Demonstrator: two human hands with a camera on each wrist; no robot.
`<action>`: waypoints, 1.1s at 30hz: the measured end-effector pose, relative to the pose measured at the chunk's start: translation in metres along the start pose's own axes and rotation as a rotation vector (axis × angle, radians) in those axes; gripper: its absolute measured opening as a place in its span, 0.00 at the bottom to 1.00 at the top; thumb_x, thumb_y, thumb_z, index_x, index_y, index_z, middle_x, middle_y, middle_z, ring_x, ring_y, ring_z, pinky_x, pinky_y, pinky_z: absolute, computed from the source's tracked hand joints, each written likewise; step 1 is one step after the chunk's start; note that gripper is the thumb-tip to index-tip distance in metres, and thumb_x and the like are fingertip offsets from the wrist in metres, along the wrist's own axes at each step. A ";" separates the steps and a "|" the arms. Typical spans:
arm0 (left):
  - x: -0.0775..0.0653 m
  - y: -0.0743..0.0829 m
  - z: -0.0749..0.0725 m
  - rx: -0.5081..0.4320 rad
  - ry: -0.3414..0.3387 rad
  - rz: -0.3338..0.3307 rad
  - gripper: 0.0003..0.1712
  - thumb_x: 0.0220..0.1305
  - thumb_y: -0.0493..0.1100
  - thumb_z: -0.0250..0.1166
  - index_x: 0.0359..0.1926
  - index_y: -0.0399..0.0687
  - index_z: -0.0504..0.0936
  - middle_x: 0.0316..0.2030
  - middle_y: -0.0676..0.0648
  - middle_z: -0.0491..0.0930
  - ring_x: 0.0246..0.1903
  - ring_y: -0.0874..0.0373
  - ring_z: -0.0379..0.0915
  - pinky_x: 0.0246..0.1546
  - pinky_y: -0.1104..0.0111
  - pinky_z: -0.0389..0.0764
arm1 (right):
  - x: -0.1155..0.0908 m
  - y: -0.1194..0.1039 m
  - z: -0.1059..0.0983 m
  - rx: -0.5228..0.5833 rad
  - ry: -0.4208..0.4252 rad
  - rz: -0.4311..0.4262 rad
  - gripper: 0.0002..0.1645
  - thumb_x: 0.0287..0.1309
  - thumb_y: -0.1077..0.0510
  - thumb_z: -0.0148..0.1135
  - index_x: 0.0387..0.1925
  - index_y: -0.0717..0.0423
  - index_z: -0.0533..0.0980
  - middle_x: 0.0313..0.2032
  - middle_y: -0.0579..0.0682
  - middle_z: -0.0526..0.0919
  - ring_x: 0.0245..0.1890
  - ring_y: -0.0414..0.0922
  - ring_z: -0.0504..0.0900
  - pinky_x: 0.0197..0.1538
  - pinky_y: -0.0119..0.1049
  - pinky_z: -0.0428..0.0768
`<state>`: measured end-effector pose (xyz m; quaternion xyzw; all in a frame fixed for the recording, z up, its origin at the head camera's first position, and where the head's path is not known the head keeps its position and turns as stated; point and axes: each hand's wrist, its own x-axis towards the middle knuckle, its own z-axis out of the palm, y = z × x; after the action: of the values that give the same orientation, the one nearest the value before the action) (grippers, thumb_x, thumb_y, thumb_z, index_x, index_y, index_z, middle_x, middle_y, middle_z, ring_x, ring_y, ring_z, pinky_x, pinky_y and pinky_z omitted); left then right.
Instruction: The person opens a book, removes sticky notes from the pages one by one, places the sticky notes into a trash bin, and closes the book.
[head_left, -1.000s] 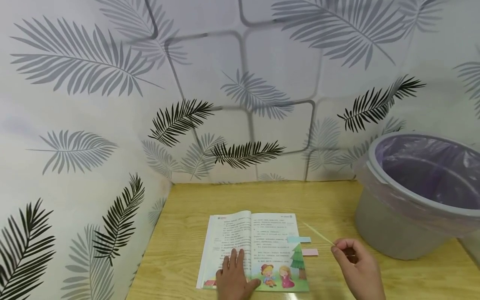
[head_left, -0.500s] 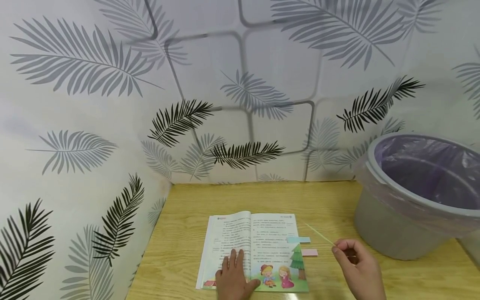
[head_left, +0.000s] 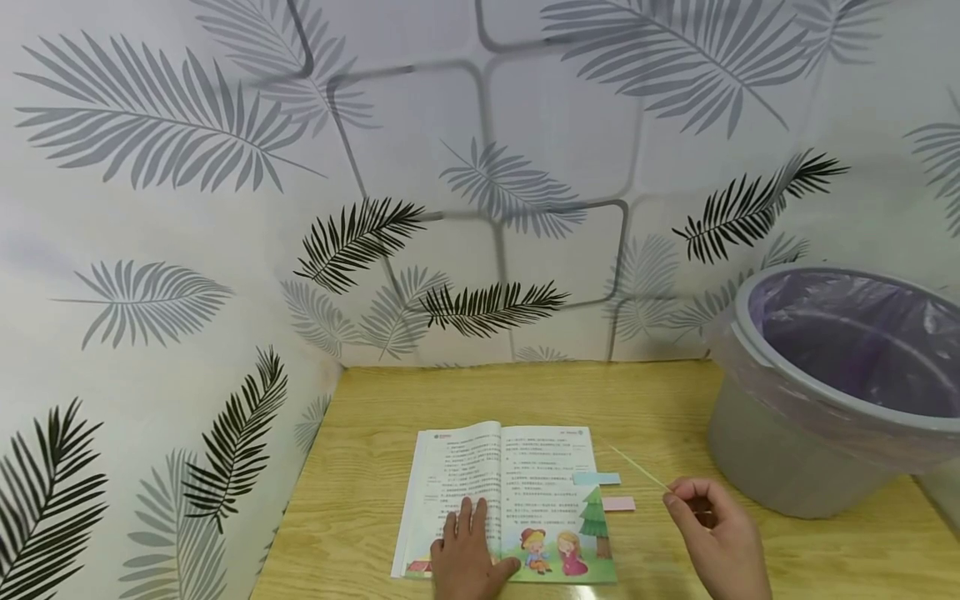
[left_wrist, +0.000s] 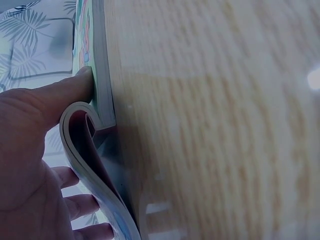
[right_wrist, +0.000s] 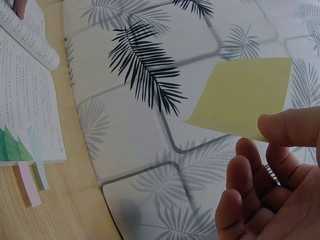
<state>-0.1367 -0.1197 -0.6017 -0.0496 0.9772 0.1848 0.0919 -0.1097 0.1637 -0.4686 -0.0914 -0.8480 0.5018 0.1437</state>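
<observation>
An open book (head_left: 543, 467) with printed text and a cartoon picture lies on the table. My left hand (head_left: 468, 554) rests on its lower middle, fingers spread over the left page and thumb on the right one. In the left wrist view the left hand (left_wrist: 30, 145) presses the curved pages from above. A blue tab (head_left: 600, 478) and a pink tab (head_left: 619, 504) stick out past the book's right edge. Right of the book, my right hand (head_left: 716, 533) pinches a yellow sticky note (right_wrist: 245, 97) by one corner between thumb and finger. Edge-on, the sticky note looks like a thin line in the head view.
A grey bin (head_left: 795, 450) with a translucent purple liner (head_left: 840, 333) stands on the table at the right. Behind the wooden table (head_left: 360, 400) rises a wall covering (head_left: 420, 133) with a leaf pattern, which also runs along the left side.
</observation>
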 end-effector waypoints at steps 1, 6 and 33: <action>0.000 0.000 0.000 0.000 -0.001 -0.002 0.58 0.45 0.74 0.65 0.71 0.50 0.58 0.71 0.40 0.57 0.67 0.36 0.54 0.53 0.38 0.63 | 0.000 0.000 0.000 0.002 -0.001 0.000 0.08 0.62 0.57 0.61 0.34 0.58 0.75 0.35 0.39 0.79 0.30 0.34 0.76 0.32 0.27 0.75; 0.000 0.001 -0.002 -0.002 -0.008 -0.004 0.58 0.45 0.73 0.65 0.71 0.50 0.58 0.71 0.40 0.57 0.67 0.36 0.53 0.54 0.37 0.63 | 0.001 0.000 -0.001 -0.005 -0.004 0.005 0.09 0.63 0.56 0.61 0.35 0.58 0.75 0.35 0.38 0.79 0.30 0.32 0.76 0.32 0.26 0.75; 0.003 0.000 0.001 0.008 -0.027 -0.021 0.59 0.44 0.73 0.66 0.72 0.51 0.57 0.72 0.40 0.56 0.68 0.37 0.53 0.55 0.37 0.62 | 0.031 -0.032 -0.067 0.300 0.395 -0.299 0.05 0.48 0.81 0.60 0.27 0.76 0.71 0.31 0.37 0.81 0.31 0.33 0.78 0.37 0.17 0.74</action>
<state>-0.1395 -0.1193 -0.6030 -0.0570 0.9760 0.1806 0.1071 -0.1162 0.2130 -0.4054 -0.0391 -0.7239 0.5675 0.3904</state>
